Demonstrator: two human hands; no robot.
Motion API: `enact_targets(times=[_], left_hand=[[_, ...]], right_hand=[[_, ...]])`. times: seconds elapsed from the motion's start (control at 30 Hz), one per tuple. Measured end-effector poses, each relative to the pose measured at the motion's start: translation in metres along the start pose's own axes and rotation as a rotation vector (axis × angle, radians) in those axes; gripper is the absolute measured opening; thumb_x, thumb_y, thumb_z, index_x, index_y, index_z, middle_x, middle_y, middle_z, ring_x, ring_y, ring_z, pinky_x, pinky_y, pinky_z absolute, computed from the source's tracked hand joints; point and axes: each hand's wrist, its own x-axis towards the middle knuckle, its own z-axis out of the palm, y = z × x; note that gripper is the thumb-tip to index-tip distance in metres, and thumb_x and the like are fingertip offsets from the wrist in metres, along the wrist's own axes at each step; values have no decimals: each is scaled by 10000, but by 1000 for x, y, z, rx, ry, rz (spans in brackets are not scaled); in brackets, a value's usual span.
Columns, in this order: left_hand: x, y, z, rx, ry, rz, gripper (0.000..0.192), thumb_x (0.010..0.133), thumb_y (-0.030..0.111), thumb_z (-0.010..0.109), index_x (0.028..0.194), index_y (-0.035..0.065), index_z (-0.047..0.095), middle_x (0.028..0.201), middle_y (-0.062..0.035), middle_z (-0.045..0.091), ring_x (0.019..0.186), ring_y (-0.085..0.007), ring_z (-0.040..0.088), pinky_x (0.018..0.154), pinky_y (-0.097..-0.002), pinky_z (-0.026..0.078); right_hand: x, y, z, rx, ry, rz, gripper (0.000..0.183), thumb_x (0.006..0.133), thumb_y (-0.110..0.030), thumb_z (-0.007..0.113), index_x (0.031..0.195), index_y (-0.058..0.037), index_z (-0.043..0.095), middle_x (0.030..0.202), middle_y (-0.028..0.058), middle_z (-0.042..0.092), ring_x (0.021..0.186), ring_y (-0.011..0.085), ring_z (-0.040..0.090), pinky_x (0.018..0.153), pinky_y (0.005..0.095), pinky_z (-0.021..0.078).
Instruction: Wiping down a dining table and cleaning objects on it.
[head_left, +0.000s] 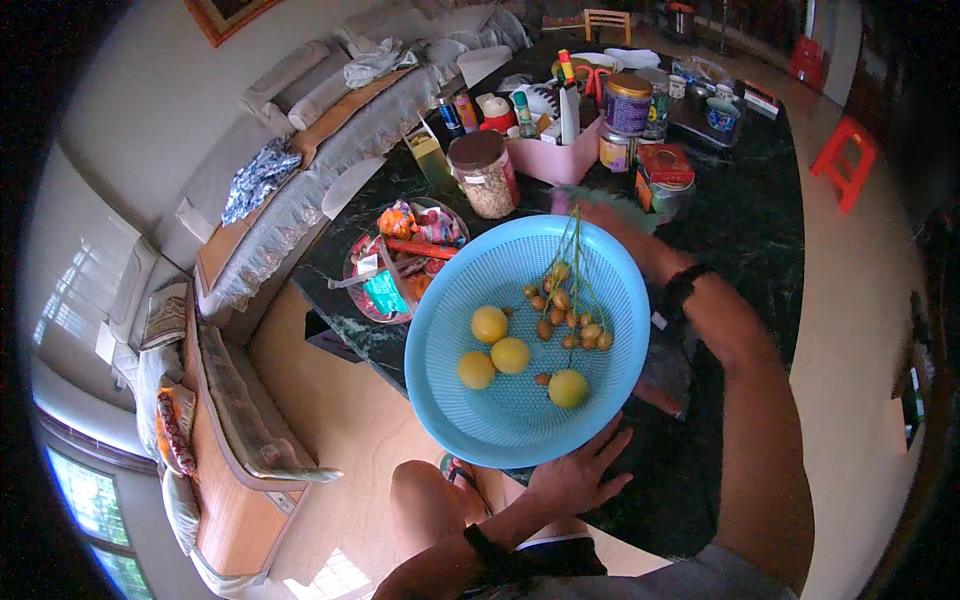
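Note:
A light-blue plastic colander (450, 405) lies before me, its near part jutting past the table edge. In it are several round yellow fruits (510, 355), one of them greenish (568, 388). A bunch of small brown fruits (559, 300) on green stems is on the far right side, its stem ends reaching the far rim. My left hand (574, 476) is at the near rim, fingers spread against the outside. Beyond the far rim my right hand (600, 217) is blurred and partly hidden, by a blurred pink and green thing (626, 214); its grip is unclear.
On the dark stone table (757, 195) stand a divided snack tray (360, 300), a lidded jar (484, 176), a pink bin (551, 161), stacked tins (626, 105) and a tea tray (712, 135). A red stool (847, 161) is to the right, sofas (315, 165) to the left.

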Motion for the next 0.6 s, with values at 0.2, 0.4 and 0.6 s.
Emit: enact_targets(times=[0.2, 0.4, 0.6], left_hand=[[2, 3, -2, -40, 62, 27, 590, 911, 491, 617, 1387, 148, 554, 1528, -123, 421, 1348, -367, 463, 1096, -545, 387], [6, 2, 7, 21, 23, 43, 601, 906, 491, 625, 1387, 137, 553, 1534, -127, 416, 1345, -361, 468, 1094, -537, 390], [-3, -5, 0, 18, 42, 18, 587, 901, 474, 637, 1369, 125, 568, 1532, -140, 422, 1347, -377, 463, 1103, -535, 377]], right_hand=[[-1, 13, 16, 25, 274, -76, 598, 894, -373, 586, 1442, -166, 464, 1501, 178, 421, 1374, 425, 393, 1095, 608, 325], [-29, 1, 31, 538, 419, -167, 453, 880, -314, 591, 1263, -72, 602, 1350, 192, 536, 1207, 392, 503, 1053, 512, 374], [-117, -15, -22, 497, 148, -220, 512, 861, -3, 562, 1370, -54, 540, 1466, 163, 487, 1331, 336, 471, 1143, 455, 333]])
